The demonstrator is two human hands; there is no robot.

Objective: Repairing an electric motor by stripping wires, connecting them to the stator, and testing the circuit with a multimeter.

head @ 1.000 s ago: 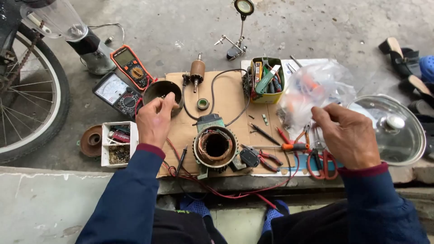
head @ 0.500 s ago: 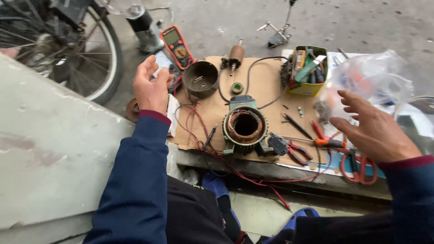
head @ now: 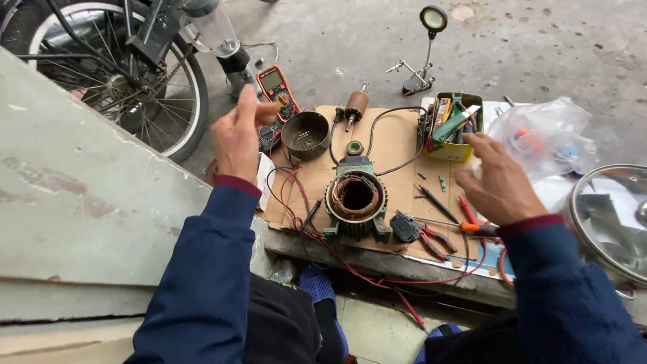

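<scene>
a multimeter (head: pixel 278 86), a dark metal cup (head: pixel 305 134) and pliers (head: pixel 431 237) surround the green motor stator (head: pixel 356 202) with copper windings; left hand (head: pixel 236 138) and right hand (head: pixel 500 180) are open, holding nothing.

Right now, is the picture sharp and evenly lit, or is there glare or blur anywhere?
In the head view the light is soft and even, with only faint shadows under the green motor housing. The glass pot lid reflects pale sky as glare. The raised left hand looks slightly blurred at its fingertips; the right hand is sharper. Edges bend a little, as with a wide lens.
</scene>
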